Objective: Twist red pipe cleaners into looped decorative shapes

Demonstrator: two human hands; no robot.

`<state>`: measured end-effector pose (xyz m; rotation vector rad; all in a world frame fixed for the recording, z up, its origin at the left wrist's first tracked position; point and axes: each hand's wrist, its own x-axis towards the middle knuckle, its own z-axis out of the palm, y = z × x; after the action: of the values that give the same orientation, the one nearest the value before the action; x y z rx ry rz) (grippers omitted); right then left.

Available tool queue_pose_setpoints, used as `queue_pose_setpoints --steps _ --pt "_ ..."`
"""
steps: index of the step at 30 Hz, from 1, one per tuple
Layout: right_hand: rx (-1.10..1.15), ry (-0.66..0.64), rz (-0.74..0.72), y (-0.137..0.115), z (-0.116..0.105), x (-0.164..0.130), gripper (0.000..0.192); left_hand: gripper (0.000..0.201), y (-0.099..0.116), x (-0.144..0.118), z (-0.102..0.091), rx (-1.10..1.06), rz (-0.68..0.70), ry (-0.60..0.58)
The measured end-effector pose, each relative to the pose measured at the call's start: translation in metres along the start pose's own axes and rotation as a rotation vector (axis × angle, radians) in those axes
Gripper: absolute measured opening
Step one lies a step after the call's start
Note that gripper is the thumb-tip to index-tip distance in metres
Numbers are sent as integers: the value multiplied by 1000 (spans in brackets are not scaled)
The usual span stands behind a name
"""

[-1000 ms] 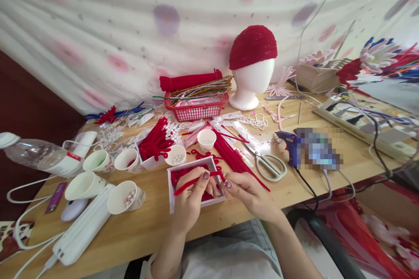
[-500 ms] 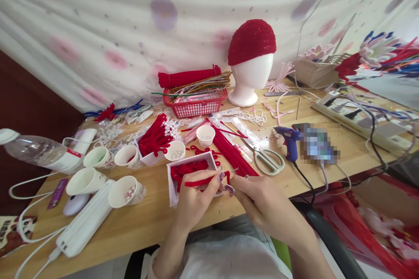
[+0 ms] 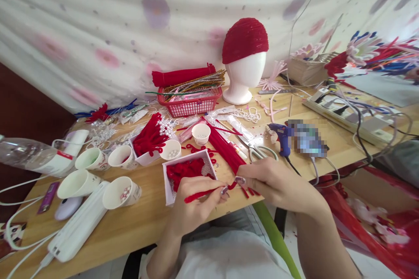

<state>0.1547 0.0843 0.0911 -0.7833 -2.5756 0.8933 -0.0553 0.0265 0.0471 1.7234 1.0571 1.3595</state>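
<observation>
A red pipe cleaner (image 3: pixel 198 195) runs through the fingers of my left hand (image 3: pixel 193 205), one end sticking out to the left. My left thumb and finger pinch it. My right hand (image 3: pixel 278 181) closes its thumb and fingertips on the other end, where a short bent bit shows between the hands. Just behind my left hand is a small white box (image 3: pixel 168 192) of red curled pieces and tiny beads. Beyond my right hand lie a bundle of long red pipe cleaners (image 3: pixel 225 146) and scissors (image 3: pixel 257 150), whose handles my hand partly covers.
Paper cups (image 3: pixel 121 194) with beads, a white power strip (image 3: pixel 78 222) and a bottle (image 3: pixel 36 152) stand at left. Behind are a red basket (image 3: pixel 190 105) and a foam head (image 3: pixel 245 78) in a red cap. A blue glue gun (image 3: pixel 283 139) and a phone (image 3: pixel 309 139) lie right.
My right hand has moved right, away from my left, and turned over. The red bit between my hands now lies lower and flatter. The whole view has shifted slightly.
</observation>
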Motion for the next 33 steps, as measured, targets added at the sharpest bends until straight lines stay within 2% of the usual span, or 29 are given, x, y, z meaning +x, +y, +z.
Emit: queue_pose_setpoints --steps 2,5,9,12,15,18,21,23,27,30,33 --pt "152 -20 -76 14 -6 6 29 19 3 0 -3 -120 -45 -31" --pt "326 19 -117 32 3 13 33 18 2 0 -2 -266 -116 -7" --pt "537 111 -46 38 34 13 37 16 -6 1 5 -307 -100 155" --pt "597 168 26 26 57 9 35 16 -11 2 10 -149 5 289" --pt "455 204 150 7 67 4 30 19 -15 3 10 125 135 346" --pt "157 177 202 -8 61 0 25 20 -19 4 7 340 272 267" --pt "-61 160 133 -13 39 -1 23 20 -19 3 1 353 337 142" --pt "-53 139 43 -8 21 1 24 19 -16 1 -3 267 301 57" --pt "157 79 -126 13 0 10 31 17 -8 -4 -9 -57 85 -31" --pt "307 104 -123 27 9 17 35 15 -5 -5 -6 -216 2 49" --pt "447 193 -29 32 33 18 38 15 -7 -3 2 -196 -6 217"
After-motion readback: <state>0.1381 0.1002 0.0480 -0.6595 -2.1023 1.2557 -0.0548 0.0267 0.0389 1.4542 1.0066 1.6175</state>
